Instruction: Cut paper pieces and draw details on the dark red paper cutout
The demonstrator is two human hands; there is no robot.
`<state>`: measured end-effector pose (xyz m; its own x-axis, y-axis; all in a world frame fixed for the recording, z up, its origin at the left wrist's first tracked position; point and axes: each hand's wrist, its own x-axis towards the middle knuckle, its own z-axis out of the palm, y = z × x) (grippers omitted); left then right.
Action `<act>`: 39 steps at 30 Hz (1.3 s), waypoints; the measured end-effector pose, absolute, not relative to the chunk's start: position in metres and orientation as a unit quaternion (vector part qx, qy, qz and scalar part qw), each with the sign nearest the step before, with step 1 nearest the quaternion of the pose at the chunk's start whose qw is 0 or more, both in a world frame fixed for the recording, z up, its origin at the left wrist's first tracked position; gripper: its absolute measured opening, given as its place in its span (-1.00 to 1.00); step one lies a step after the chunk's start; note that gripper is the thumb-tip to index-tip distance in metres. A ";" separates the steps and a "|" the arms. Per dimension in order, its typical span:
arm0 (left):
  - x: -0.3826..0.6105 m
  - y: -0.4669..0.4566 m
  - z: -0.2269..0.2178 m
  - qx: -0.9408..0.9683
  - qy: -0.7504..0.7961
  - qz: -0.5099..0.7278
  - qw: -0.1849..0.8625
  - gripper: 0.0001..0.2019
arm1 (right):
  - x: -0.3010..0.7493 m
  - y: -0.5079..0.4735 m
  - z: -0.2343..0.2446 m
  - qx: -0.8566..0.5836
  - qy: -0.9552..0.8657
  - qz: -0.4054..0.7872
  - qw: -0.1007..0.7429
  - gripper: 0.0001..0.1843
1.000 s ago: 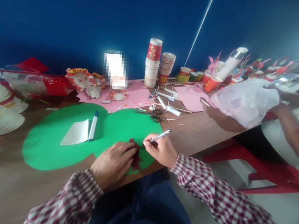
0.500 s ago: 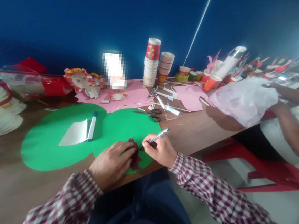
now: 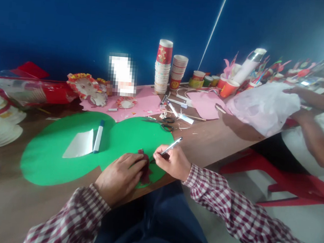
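While the left hand point(image 3: 120, 174) lies palm down, unclenched, across a dark red piece point(image 3: 146, 175), the right hand point(image 3: 172, 162) grasps a silver pen point(image 3: 174, 144) just beside that piece. Pen-tip contact cannot be determined. The dark red piece sits on a green sheet point(image 3: 138, 136), close to the front edge of the bench point(image 3: 204, 149). White paper point(image 3: 78, 144) and a blue-ended marker point(image 3: 98, 137) lie on the sheet's left part. Scissors point(image 3: 166, 127) overlap its far edge. Two cup stacks point(image 3: 163, 71) stand toward the bench's back edge.
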<state>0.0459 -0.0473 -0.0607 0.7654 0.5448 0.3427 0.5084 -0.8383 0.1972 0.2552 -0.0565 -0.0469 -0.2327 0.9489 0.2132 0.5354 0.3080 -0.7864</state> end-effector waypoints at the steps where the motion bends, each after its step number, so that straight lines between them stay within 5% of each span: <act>1: 0.046 -0.047 -0.061 0.939 0.279 0.197 0.044 -0.71 | 0.255 -0.056 -0.047 -0.511 -0.726 0.294 0.353 -0.82; 22: 0.046 -0.048 -0.061 0.940 0.276 0.195 0.038 -0.71 | 0.256 -0.057 -0.047 -0.504 -0.735 0.294 0.345 -0.83; 39: 0.042 -0.043 -0.060 0.924 0.301 0.190 0.141 -0.69 | 0.267 -0.073 -0.040 -0.486 -0.601 0.470 0.427 -0.83</act>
